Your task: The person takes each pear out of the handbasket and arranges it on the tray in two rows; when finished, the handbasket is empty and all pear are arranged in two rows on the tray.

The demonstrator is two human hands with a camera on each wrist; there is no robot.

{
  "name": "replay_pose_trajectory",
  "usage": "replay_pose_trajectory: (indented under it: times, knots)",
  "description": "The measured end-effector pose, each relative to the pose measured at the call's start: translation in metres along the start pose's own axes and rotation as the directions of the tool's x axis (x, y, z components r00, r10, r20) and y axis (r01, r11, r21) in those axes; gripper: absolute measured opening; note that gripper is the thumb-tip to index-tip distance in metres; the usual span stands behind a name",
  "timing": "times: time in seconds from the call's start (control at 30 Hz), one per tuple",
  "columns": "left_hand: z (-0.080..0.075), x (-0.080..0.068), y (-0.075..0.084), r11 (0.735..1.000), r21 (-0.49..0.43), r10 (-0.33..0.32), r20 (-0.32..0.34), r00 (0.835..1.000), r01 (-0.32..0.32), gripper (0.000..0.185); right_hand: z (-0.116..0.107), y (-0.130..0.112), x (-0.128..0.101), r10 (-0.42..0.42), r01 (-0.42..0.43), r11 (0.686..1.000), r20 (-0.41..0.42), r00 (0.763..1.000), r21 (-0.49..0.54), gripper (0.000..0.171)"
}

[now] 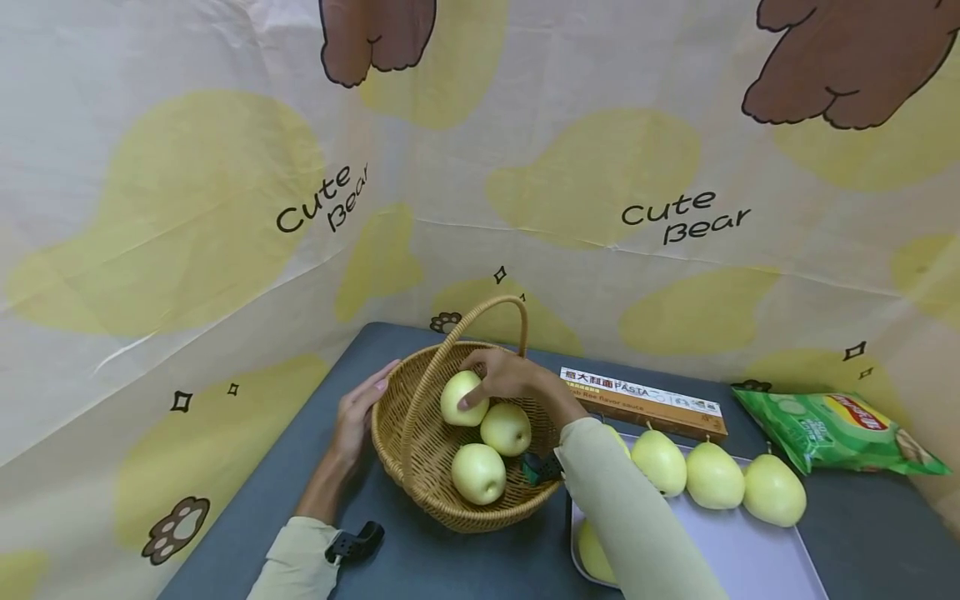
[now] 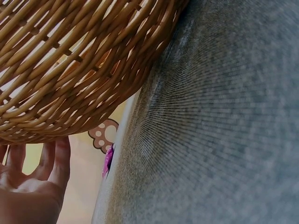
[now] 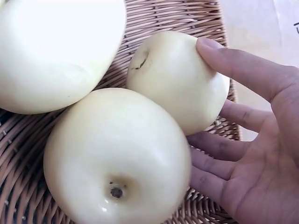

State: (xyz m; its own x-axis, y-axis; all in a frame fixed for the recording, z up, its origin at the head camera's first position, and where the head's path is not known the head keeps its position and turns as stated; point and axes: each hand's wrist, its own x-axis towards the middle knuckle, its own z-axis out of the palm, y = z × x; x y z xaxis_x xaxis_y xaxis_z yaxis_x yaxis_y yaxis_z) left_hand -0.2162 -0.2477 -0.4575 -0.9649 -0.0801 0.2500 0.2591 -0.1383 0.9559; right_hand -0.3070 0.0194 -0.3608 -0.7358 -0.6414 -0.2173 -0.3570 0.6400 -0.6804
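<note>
A round wicker basket [image 1: 392, 408] with a tall arched handle stands on the dark table, and inside it lie three pale yellow-green pears. My right hand [image 1: 501, 372] reaches in over the right rim and holds the upper-left pear [image 1: 457, 400]. In the right wrist view its thumb presses on that pear [image 3: 175, 79], with the other fingers behind and below. Two other pears lie close by, one in the middle [image 1: 506, 430] and one nearer the front [image 1: 477, 475]. My left hand [image 1: 351, 425] touches the basket's left side, its fingers extended against the wicker wall [image 2: 70, 70].
Right of the basket a light tray [image 1: 742, 558] carries several pears [image 1: 715, 475], partly hidden by my right sleeve. Behind it lies a long pasta box [image 1: 645, 404]. A green chip bag [image 1: 840, 433] sits at the far right. Printed cloth walls [image 1: 450, 167] border the table.
</note>
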Motion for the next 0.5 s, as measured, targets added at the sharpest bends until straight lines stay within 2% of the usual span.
replay_pose_trajectory:
  times: [0.3, 0.5]
  knots:
    - [0.000, 0.000, -0.001, 1.000, 0.009, 0.007, 0.000, 1.000, -0.007, 0.048, -0.014, -0.010, -0.014, -0.035, 0.035, 0.999, -0.020, 0.999, 0.023, 0.074]
    - [0.000, 0.000, -0.001, 1.000, 0.017, 0.008, -0.009, 1.000, -0.007, 0.047, -0.022, -0.015, -0.028, -0.062, 0.062, 0.997, -0.001, 0.998, 0.041, 0.073]
